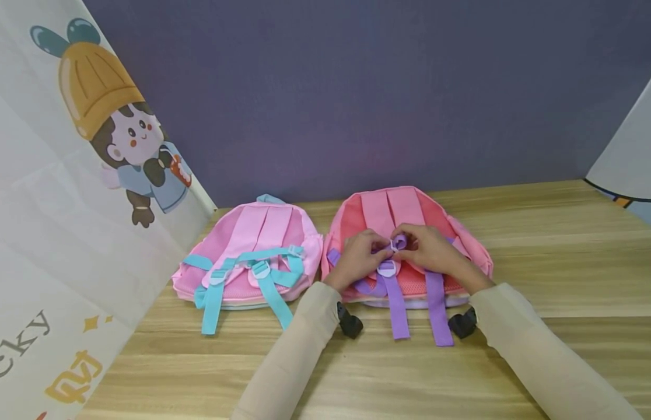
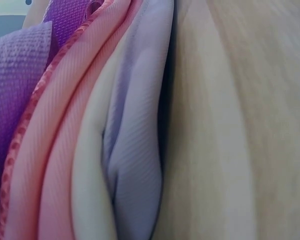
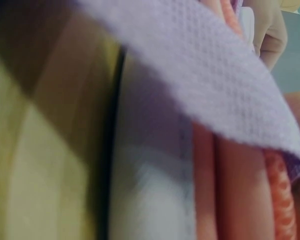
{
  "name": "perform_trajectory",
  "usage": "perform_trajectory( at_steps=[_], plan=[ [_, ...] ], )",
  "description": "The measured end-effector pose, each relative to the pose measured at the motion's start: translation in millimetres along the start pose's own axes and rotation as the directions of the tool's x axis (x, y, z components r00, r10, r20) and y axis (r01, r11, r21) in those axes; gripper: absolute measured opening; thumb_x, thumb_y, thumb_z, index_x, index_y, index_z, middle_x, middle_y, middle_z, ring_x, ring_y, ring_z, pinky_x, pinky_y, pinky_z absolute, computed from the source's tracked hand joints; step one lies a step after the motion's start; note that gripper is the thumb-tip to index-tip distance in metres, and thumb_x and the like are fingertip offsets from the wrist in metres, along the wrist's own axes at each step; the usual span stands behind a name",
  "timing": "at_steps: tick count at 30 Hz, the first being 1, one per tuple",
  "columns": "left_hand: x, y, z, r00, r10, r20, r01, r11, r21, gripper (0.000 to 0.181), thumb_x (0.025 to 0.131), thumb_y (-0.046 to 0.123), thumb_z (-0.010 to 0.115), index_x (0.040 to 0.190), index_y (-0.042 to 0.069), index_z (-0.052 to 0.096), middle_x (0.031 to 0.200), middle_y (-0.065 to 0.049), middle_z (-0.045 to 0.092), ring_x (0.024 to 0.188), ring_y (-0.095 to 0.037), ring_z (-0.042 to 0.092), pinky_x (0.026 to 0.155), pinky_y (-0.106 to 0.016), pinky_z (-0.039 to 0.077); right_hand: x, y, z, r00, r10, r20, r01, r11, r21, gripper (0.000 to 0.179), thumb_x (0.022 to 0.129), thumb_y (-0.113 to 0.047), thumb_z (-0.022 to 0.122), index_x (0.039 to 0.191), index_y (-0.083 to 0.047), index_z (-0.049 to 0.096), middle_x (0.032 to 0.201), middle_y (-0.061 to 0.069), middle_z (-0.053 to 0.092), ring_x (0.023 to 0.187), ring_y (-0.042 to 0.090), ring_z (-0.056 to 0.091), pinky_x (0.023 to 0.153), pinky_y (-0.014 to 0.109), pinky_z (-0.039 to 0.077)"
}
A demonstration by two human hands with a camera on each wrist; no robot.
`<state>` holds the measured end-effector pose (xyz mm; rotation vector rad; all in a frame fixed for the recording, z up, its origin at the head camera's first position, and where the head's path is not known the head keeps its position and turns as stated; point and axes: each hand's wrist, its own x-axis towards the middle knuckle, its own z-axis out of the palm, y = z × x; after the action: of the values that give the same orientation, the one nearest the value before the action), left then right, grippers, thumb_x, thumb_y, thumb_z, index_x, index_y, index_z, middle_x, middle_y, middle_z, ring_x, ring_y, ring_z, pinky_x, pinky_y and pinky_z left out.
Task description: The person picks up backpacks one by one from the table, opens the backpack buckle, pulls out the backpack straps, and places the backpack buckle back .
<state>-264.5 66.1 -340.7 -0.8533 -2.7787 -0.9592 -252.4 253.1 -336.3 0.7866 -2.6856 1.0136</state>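
Observation:
A coral-pink backpack [image 1: 352, 213] lies with its strap side up on the wooden table. Above its middle, both hands meet at a purple strap [image 1: 401, 240] that loops through a small white buckle [image 1: 394, 245]. My left hand [image 1: 357, 256] pinches the buckle end from the left, while the right hand [image 1: 433, 249] pinches the strap from the other side. Just below them is a white adjuster [image 1: 387, 268] with a purple strap end [image 1: 396, 306] hanging from it. Close up, the left wrist view shows the bag's layered edge [image 2: 135, 150]; a purple strap [image 3: 215, 75] crosses the right wrist view.
To the left, touching the coral bag, a light-pink backpack [image 1: 247, 227] with turquoise straps [image 1: 213, 306] lies strap side up. A dark panel [image 1: 383, 93] stands behind the wooden table [image 1: 567, 262]. A white printed sheet [image 1: 52, 204] borders the left side.

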Motion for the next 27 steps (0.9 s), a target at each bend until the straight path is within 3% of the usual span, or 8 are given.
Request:
perform_trajectory(
  at_steps=[8, 27],
  plan=[
    [0.8, -7.2, 0.9, 1.000, 0.011, 0.001, -0.011, 0.999, -0.046, 0.024, 0.087, 0.017, 0.068, 0.108, 0.007, 0.071, 0.104, -0.006, 0.068, 0.099, -0.016, 0.062, 0.091, -0.027, 0.041, 0.0, 0.2, -0.5, 1.000, 0.026, 0.001, -0.026, 1.000, 0.012, 0.021, 0.082, -0.009, 0.073, 0.096, -0.011, 0.058, 0.086, 0.003, 0.061, 0.081, 0.018, 0.055, 0.072, 0.033, 0.047],
    [0.3, -1.0, 0.2, 1.000, 0.028, -0.010, -0.027, 1.000, 0.012, 0.022, 0.087, 0.024, 0.069, 0.105, 0.011, 0.073, 0.101, -0.001, 0.069, 0.095, -0.013, 0.062, 0.090, -0.034, 0.035, -0.2, 1.2, 0.0, 1.000, -0.004, 0.006, 0.004, 1.000, -0.010, 0.028, 0.079, -0.010, 0.077, 0.099, -0.010, 0.057, 0.086, 0.003, 0.062, 0.079, 0.016, 0.057, 0.072, 0.033, 0.048]
  ],
)
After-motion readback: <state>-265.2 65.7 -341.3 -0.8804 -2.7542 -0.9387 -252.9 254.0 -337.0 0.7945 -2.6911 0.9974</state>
